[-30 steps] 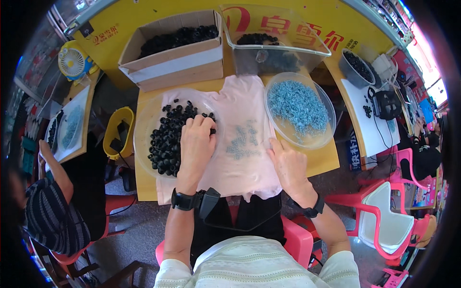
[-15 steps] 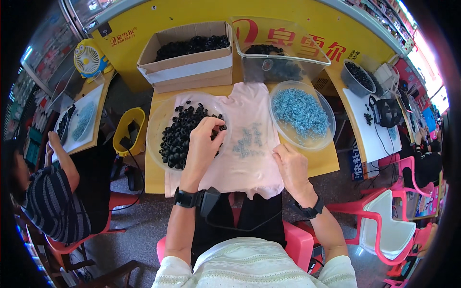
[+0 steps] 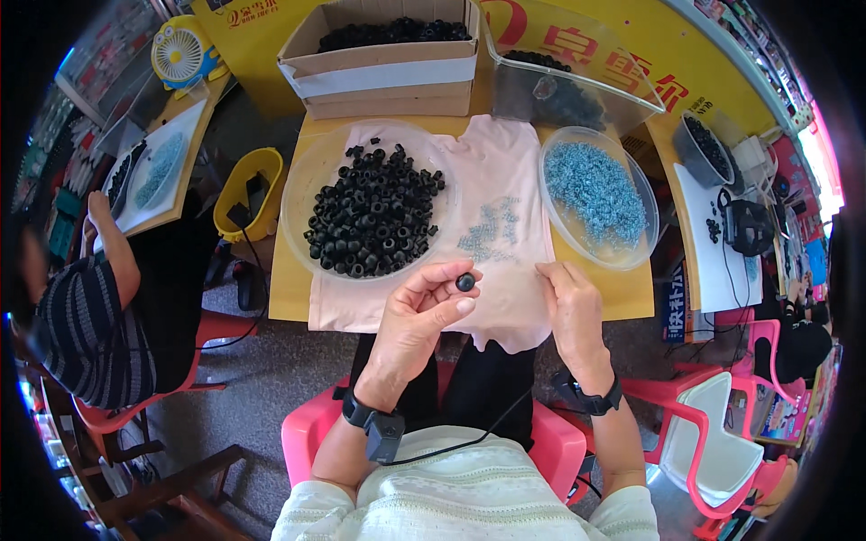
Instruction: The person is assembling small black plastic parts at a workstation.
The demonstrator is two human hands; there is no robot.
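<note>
Between the thumb and fingers of my left hand (image 3: 417,311) is a small round black plastic piece (image 3: 465,282), held above the near part of a pale pink cloth (image 3: 424,304). My right hand (image 3: 574,311) is over the cloth's right side, thumb and fingers pinched together; whatever they hold is hidden. A wide clear tub (image 3: 290,212) to the left contains many hollow black pieces (image 3: 379,212). Small bluish pieces (image 3: 595,194) fill a clear round tub (image 3: 651,243) on the right. A loose patch of similar bluish pieces (image 3: 490,230) lies on the cloth between the tubs.
Behind the tubs stand a cardboard box (image 3: 383,81) and a clear bin (image 3: 577,95), both with black pieces. A yellow basket (image 3: 236,171) is left of the table (image 3: 613,302). Another person (image 3: 99,334) sits farther left. Pink chairs (image 3: 667,424) stand at right.
My left hand has left the black pieces' tub and come nearer and rightward, with a black piece in its fingers. The view has shifted, and my right hand stays pinched by the cloth's right side.
</note>
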